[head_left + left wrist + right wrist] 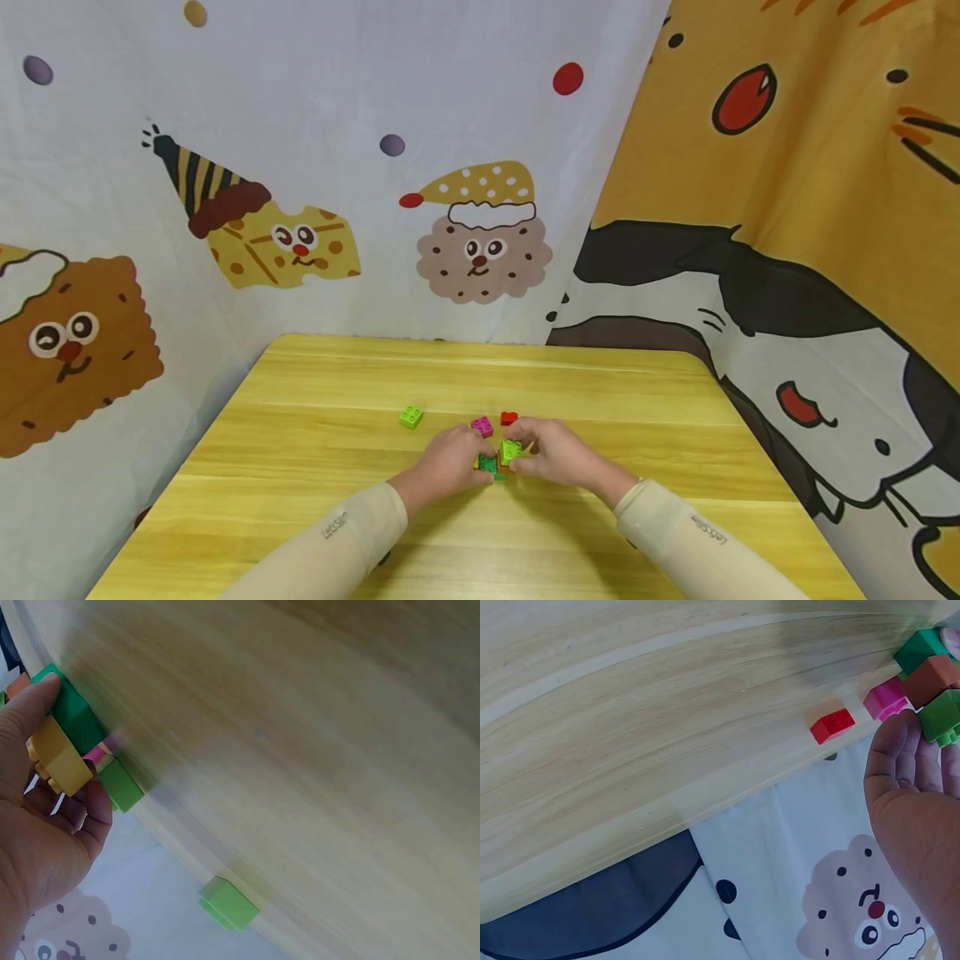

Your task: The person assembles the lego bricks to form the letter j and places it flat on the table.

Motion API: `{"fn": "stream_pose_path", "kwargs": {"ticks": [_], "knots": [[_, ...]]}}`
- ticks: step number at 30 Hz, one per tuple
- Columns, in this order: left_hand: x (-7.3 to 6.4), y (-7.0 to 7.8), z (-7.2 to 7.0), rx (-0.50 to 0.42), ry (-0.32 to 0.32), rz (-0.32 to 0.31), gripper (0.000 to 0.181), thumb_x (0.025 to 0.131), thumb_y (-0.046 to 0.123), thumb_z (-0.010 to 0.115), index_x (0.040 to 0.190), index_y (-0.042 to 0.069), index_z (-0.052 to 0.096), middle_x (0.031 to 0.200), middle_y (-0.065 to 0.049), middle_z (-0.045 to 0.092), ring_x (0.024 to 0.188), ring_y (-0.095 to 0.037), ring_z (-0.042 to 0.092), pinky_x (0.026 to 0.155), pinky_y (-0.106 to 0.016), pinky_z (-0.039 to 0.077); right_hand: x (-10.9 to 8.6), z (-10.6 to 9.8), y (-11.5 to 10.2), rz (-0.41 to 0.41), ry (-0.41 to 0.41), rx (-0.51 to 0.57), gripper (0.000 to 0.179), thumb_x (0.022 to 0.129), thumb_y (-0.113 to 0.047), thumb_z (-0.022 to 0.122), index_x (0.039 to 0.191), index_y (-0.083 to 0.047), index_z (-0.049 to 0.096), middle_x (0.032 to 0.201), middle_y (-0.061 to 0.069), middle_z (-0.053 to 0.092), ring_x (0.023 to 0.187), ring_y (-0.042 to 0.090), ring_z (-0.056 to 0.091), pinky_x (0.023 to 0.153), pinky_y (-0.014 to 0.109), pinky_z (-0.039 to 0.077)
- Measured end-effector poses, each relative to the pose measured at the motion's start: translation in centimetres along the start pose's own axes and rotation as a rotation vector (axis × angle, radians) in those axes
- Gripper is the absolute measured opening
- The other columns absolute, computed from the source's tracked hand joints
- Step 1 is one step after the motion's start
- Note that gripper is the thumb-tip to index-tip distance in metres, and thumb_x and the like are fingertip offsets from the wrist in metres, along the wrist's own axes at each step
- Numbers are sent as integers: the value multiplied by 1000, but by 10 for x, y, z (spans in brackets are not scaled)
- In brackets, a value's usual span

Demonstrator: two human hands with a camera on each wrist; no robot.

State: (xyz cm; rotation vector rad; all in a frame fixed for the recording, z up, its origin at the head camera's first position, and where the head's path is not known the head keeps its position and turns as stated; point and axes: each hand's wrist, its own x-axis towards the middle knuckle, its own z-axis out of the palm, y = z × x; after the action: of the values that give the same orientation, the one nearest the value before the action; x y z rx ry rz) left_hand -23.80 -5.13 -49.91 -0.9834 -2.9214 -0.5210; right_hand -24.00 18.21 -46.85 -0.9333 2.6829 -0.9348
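Head view, lower centre: my right hand (558,452) pinches the lime block (511,451). Left wrist view, upper left: my left hand (43,844) grips the yellow block (61,756), thumb on the green block (77,718). Right wrist view, upper right: the lime block adjoins the brown block (931,679); uneven pressure could, I judge, part them.

In the head view, the left hand (447,458) is hiding most of the yellow block (61,757), the held lime block (511,452) is covering much of the brown block (930,679), and the bottom edge is cropping both sleeves (337,542) and the table (322,400), while the right wrist view is cutting off the right hand (915,802).
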Motion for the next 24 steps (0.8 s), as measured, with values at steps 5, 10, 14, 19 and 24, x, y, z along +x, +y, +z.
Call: {"fn": "stream_pose_path", "kwargs": {"ticks": [5,10,14,19,24], "knots": [[0,0,0,4,8,7,30,87,34,90,112,18,84,107,8,82,95,-8,65,85,-28,56,1,1,-1,3,-3,-14,29,94,-16,82,122,-14,73,115,-5,76,100,9,69,85,27,61],[-1,0,0,1,6,4,31,87,34,90,113,18,84,109,7,82,96,-8,66,86,-28,57,1,2,-2,-6,0,-25,28,95,-18,83,121,-14,73,115,-4,76,99,9,69,85,30,62],[-1,1,0,-3,10,11,30,87,33,91,112,18,84,108,7,82,94,-8,65,85,-27,56,1,3,-2,9,2,-27,30,95,-19,83,123,-14,73,115,-5,76,99,9,68,83,27,61],[0,0,-1,-5,16,18,29,87,32,91,111,18,84,108,7,82,93,-7,65,83,-27,56,1,3,-3,22,4,-30,31,95,-19,83,124,-13,74,115,-5,77,98,8,68,79,22,58],[0,1,0,-5,19,14,29,86,33,91,110,18,84,108,8,82,93,-8,65,84,-27,56,1,3,-6,12,-6,8,33,95,-14,83,127,-9,76,116,0,78,93,11,71,73,20,59]]}}
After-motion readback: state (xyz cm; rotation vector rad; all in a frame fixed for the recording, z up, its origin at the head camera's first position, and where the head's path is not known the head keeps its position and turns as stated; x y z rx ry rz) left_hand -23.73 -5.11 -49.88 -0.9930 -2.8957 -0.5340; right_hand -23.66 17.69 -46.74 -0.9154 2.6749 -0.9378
